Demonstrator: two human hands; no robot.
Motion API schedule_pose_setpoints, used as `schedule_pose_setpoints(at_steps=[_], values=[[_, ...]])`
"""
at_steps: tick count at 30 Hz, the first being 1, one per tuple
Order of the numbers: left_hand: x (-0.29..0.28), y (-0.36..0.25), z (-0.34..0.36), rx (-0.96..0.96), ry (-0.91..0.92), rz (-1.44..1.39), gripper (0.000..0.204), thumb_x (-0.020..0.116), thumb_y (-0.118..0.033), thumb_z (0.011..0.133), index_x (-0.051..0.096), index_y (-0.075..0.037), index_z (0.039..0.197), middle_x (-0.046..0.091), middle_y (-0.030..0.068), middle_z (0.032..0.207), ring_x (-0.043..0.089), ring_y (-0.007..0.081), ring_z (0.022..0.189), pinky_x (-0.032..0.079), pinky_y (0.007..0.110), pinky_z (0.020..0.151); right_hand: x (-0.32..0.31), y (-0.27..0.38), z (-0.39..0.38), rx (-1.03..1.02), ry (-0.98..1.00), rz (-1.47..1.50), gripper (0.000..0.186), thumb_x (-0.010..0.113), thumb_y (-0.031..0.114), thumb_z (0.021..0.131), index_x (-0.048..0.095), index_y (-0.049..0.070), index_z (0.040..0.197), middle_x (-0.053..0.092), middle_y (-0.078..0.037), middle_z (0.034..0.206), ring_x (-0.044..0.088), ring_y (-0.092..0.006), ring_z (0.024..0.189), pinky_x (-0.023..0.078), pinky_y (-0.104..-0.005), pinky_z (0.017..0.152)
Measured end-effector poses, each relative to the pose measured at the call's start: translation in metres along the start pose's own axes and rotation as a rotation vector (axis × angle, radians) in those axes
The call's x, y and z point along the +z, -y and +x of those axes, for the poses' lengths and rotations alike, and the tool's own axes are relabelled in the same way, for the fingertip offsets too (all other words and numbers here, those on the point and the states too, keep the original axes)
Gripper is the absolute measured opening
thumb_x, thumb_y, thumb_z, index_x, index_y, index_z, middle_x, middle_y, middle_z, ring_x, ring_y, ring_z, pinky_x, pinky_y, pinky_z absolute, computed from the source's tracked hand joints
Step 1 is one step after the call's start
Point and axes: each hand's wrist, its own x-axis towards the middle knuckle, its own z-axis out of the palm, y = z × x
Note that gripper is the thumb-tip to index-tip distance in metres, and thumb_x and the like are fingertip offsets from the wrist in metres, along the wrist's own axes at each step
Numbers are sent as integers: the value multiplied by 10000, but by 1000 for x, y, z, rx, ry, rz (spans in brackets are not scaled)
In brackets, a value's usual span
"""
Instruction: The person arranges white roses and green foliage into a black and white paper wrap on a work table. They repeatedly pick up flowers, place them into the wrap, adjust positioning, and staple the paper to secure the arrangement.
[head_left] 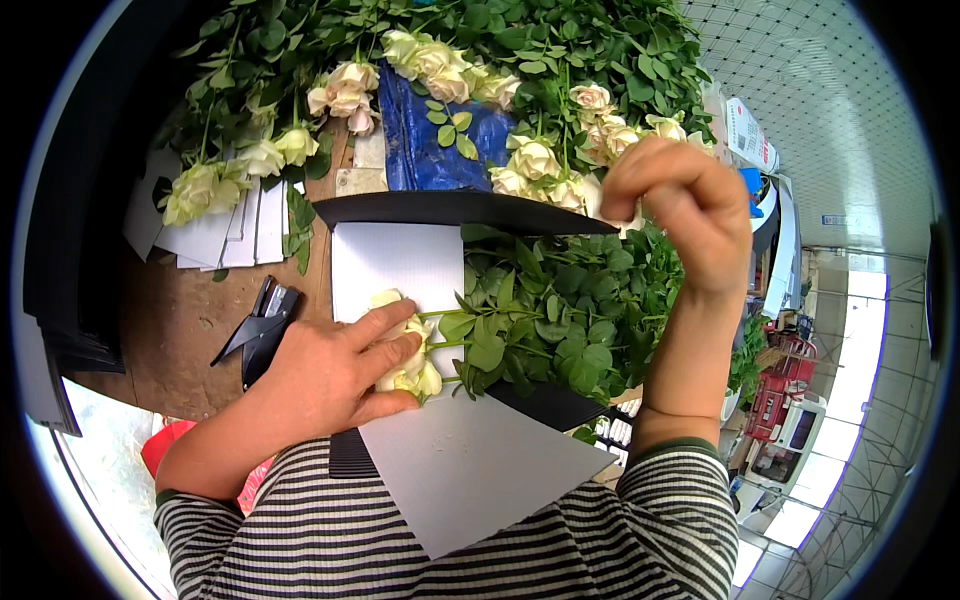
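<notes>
My left hand presses over cream roses, fingers bent across their heads and thumb below. The roses lie with leafy stems pointing right, between a white ribbed sheet and a grey sheet that slants toward me. A long black sheet stands raised along the top of the stems. At its right end, my right hand is curled with fingertips drawn together; what they hold, if anything, is hidden. A black stapler-like tool lies just left of my left hand.
Leafy rose bunches and a blue plastic sheet cover the back of the wooden table. White card pieces lie at the left, beside dark stacked sheets. Red and white vehicles stand beyond the table at the right.
</notes>
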Motion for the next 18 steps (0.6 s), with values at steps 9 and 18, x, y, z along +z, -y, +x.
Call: schedule_pose_setpoints(at_steps=[9,18], values=[[11,1,-3,26,-90,-9,523,770,-455,718,681,-99,1089,591,86,1274,683,204,712,542,307,543,-21,-189,-10,-101,40,-996,192,679,81,755,646,155,929,529,-59,879,575,-270,865,488,-379,698],[11,0,-6,-23,-85,13,521,788,-436,704,687,-91,1080,595,85,1276,675,186,661,534,304,537,-150,-25,38,-534,-1032,364,268,584,17,921,544,-34,1182,626,-183,1114,626,-303,1069,549,-390,932]])
